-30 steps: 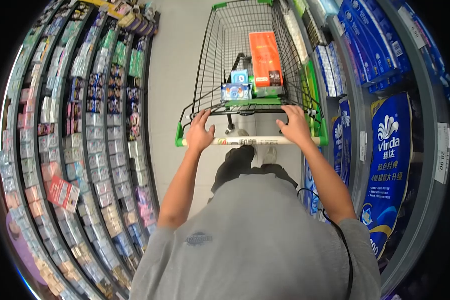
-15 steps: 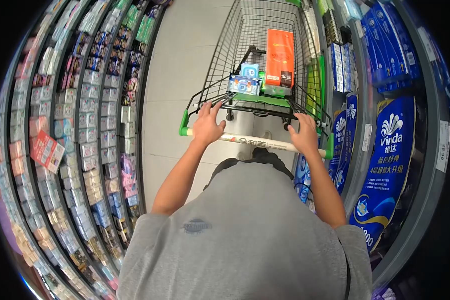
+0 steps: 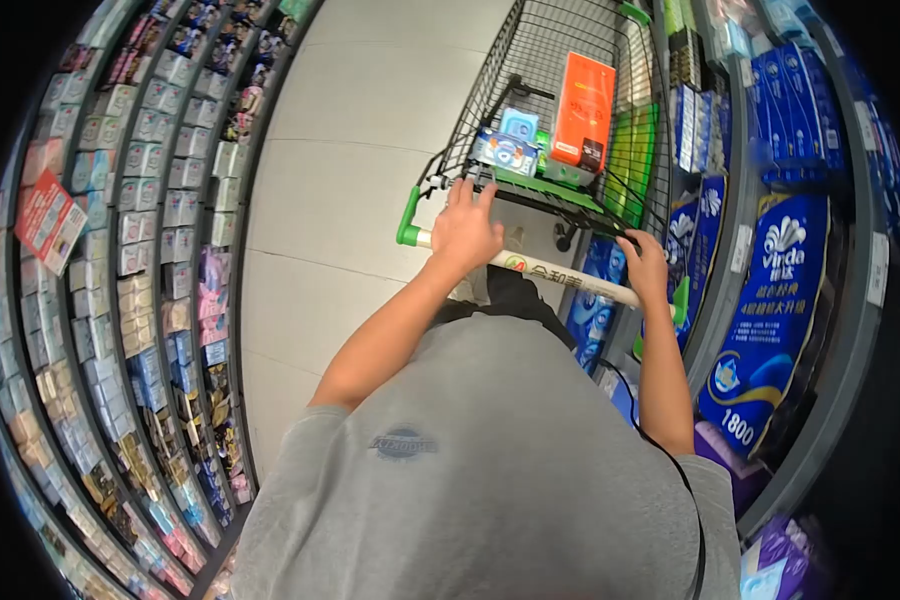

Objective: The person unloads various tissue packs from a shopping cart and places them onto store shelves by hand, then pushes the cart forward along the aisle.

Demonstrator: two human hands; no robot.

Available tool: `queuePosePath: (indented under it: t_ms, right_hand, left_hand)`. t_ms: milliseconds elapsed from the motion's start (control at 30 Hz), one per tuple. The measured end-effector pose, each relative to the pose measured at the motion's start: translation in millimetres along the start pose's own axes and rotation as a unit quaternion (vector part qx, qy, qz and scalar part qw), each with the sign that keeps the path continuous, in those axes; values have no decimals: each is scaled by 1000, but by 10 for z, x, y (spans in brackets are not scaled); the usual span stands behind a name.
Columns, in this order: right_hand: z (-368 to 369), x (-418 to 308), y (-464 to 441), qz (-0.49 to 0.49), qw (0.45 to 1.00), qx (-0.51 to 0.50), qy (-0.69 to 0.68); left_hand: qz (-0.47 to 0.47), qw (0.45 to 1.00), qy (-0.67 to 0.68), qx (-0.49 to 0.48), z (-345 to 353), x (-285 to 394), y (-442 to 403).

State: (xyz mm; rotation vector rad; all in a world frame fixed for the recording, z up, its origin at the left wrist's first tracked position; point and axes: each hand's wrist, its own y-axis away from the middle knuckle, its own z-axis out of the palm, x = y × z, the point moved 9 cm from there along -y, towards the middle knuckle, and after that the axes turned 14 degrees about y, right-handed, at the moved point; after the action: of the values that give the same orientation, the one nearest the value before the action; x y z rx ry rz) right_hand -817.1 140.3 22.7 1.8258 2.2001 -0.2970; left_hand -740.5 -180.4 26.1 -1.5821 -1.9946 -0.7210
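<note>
A shopping cart [image 3: 510,75] with a black wire basket stands ahead of me, turned toward the right shelf. My left hand [image 3: 464,230] lies palm down over the left part of its cream handle [image 3: 560,276], fingers stretched forward and apart. Near the handle's right end, my right hand [image 3: 647,266] is bent around the bar; its fingertips are partly hidden. Inside the basket sit an orange pack [image 3: 583,110], a blue-and-white pack [image 3: 507,152] and a light blue pack [image 3: 519,124] behind that. Something green shows between them.
Shelves [image 3: 160,230] of small packaged goods line the left side, with a red-and-white sign [image 3: 50,222]. Along the right shelf are large blue Vinda packs [image 3: 770,320] close to the cart. Pale floor tiles [image 3: 320,170] run between. A purple package [image 3: 785,560] lies at lower right.
The cart has swung so its front points further right, and its handle now slants more. My left hand moved right with it; the right hand's fingers have drawn in around the bar.
</note>
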Motion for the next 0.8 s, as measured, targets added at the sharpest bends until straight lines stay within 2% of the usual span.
queuePosePath:
  t_ms: [267,367,433,467,567,633,700,767,800]
  right_hand:
    - [47,63,406,-23,1000,-2,13]
    - [13,40,545,-1,1000,-11,4]
    - [-9,117,623,66,996,-23,49]
    - [-29,156,658,68,996,4,56]
    - [-126,163,601,111,991,-12,68]
    - [-205,78,418,90,994,-33,49]
    - [-23,50,99,15,991,-70,-114]
    - [358,172,-187,28,979,-143,-143]
    - [607,243,-349,4,980,-153,-127]
  left_hand:
    - [42,999,0,19,43,52,374]
    - [44,999,-12,7,60,60,475]
    - [54,998,-17,15,85,32,542]
    - [57,998,-17,11,86,40,567]
    - [46,998,-35,3,72,56,667]
    - [28,999,-45,-9,77,65,717]
    - [7,998,-68,5,86,41,723]
    - [-6,996,-84,-1,109,27,728]
    - [-20,996,-81,-7,109,2,732]
